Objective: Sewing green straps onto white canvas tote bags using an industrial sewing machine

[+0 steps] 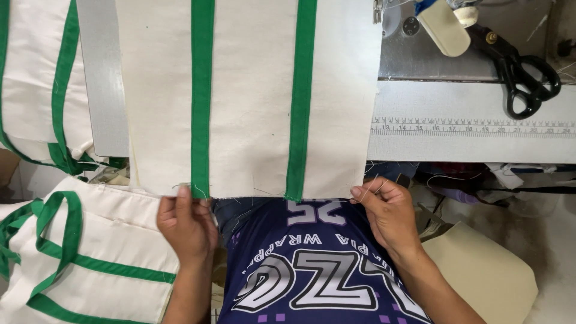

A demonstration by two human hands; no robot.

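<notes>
Your left hand pinches the near edge of the cream cloth panel beside its left green stripe, and your right hand pinches the edge at the right corner. The panel lies flat on the sewing table, with black scissors well off to the right.

One cream fabric panel bearing two green straps; two hands, left hand and right hand; one pair of black scissors; one printed ruler strip; two stacks of finished bags.
</notes>
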